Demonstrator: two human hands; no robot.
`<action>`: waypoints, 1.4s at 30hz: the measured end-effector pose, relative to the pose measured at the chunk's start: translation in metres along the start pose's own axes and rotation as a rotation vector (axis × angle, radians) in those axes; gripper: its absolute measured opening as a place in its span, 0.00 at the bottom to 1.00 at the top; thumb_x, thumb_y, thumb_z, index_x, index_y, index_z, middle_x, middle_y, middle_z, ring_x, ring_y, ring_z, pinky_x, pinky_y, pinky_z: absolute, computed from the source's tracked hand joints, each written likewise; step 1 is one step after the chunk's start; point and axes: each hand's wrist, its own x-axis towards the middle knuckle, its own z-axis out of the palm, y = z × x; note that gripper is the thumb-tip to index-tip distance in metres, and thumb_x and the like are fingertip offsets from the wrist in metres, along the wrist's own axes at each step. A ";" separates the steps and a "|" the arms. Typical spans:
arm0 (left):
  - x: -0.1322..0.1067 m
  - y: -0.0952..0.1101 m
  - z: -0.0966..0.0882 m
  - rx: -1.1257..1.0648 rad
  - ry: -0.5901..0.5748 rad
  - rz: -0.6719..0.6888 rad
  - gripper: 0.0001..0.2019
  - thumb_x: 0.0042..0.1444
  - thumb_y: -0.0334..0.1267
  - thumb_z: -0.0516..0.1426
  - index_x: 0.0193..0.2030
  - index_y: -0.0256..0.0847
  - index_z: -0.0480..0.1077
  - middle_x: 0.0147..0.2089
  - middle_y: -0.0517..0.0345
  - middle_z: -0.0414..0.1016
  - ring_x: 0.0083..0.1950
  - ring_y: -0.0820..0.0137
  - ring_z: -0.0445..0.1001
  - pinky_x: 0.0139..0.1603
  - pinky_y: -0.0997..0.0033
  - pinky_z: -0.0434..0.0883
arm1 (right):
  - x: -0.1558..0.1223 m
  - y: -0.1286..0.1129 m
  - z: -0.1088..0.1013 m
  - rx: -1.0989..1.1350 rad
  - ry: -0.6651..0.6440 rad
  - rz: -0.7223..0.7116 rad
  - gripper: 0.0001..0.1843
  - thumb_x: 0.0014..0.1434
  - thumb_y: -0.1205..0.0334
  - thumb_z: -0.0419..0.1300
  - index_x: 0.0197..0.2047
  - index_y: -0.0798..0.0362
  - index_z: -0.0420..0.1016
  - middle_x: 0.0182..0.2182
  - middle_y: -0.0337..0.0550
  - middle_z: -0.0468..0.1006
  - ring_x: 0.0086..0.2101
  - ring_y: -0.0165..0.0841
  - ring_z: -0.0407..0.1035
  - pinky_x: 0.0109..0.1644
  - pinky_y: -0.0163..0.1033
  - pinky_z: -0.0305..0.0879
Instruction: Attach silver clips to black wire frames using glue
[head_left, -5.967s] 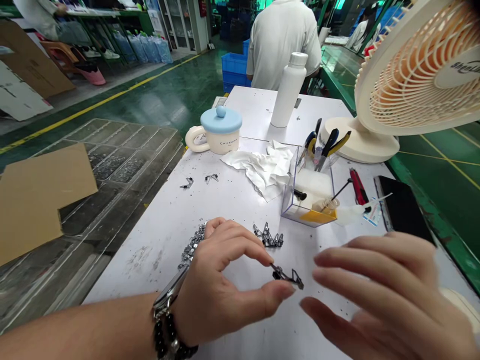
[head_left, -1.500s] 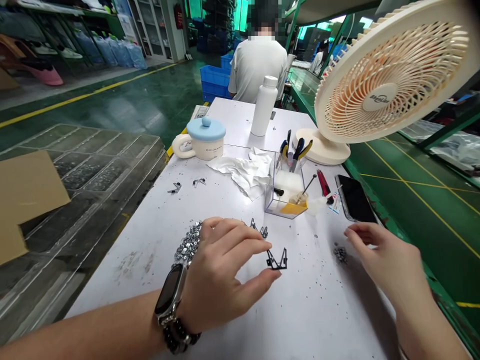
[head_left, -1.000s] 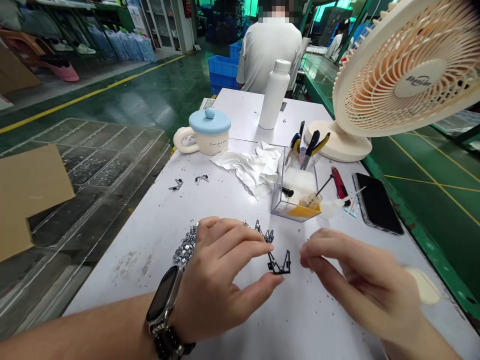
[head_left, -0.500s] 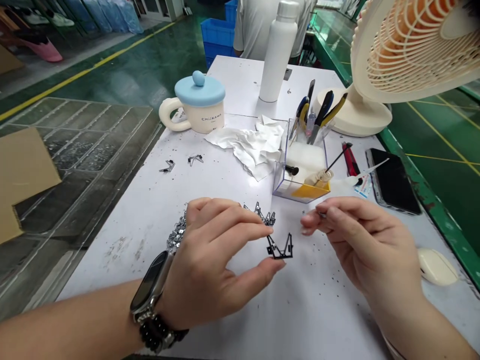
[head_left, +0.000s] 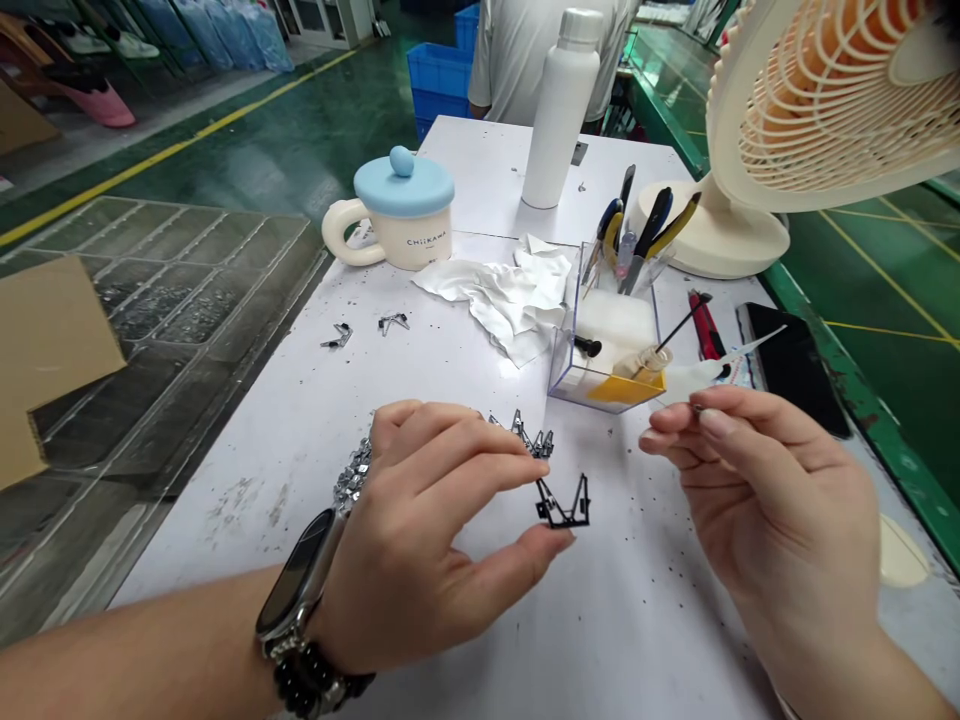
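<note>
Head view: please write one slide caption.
Left hand pinches a black angular part; right hand holds a tiny dark piece.

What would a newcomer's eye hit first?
Probably the big cream fan, upper right, then the blue-lidded mug near the white table's left edge. In the foreground, the left hand pinches a spindly black part between thumb and forefinger, while the right hand has a tiny dark piece at its fingertips.

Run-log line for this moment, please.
left hand: pinches black frame | right hand: pinches tiny dark part | beside left hand: metal pieces
</note>
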 end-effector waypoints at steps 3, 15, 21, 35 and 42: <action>0.000 0.000 0.000 -0.001 0.000 -0.004 0.09 0.46 0.36 0.65 0.35 0.40 0.72 0.34 0.57 0.76 0.37 0.65 0.72 0.40 0.59 0.64 | -0.005 -0.002 0.003 -0.051 0.026 -0.132 0.06 0.56 0.69 0.61 0.37 0.50 0.75 0.28 0.37 0.79 0.31 0.32 0.75 0.36 0.38 0.76; 0.000 0.002 0.000 0.059 0.032 0.015 0.08 0.46 0.37 0.64 0.33 0.39 0.73 0.33 0.58 0.77 0.36 0.65 0.73 0.38 0.58 0.63 | -0.021 0.000 0.000 -0.216 -0.241 -0.241 0.11 0.58 0.74 0.57 0.43 0.51 0.72 0.29 0.36 0.77 0.30 0.29 0.73 0.32 0.34 0.72; -0.001 0.001 -0.001 0.121 0.077 0.058 0.06 0.47 0.37 0.64 0.32 0.40 0.74 0.32 0.61 0.78 0.35 0.66 0.74 0.39 0.57 0.61 | -0.015 -0.005 -0.003 -0.482 -0.496 -0.453 0.11 0.53 0.75 0.61 0.39 0.53 0.72 0.32 0.41 0.67 0.35 0.30 0.65 0.32 0.36 0.63; -0.010 -0.001 -0.005 0.215 0.080 0.181 0.09 0.45 0.38 0.64 0.35 0.41 0.75 0.36 0.67 0.79 0.38 0.70 0.73 0.40 0.58 0.59 | -0.016 -0.002 -0.001 -0.675 -0.507 -0.659 0.12 0.52 0.78 0.61 0.39 0.57 0.73 0.31 0.43 0.63 0.33 0.31 0.60 0.31 0.39 0.57; -0.008 0.000 -0.003 0.195 0.066 0.162 0.07 0.47 0.37 0.63 0.35 0.41 0.75 0.36 0.66 0.78 0.37 0.70 0.72 0.41 0.59 0.59 | -0.016 -0.002 0.000 -0.716 -0.497 -0.706 0.13 0.51 0.78 0.61 0.39 0.56 0.73 0.31 0.43 0.64 0.33 0.31 0.60 0.31 0.39 0.56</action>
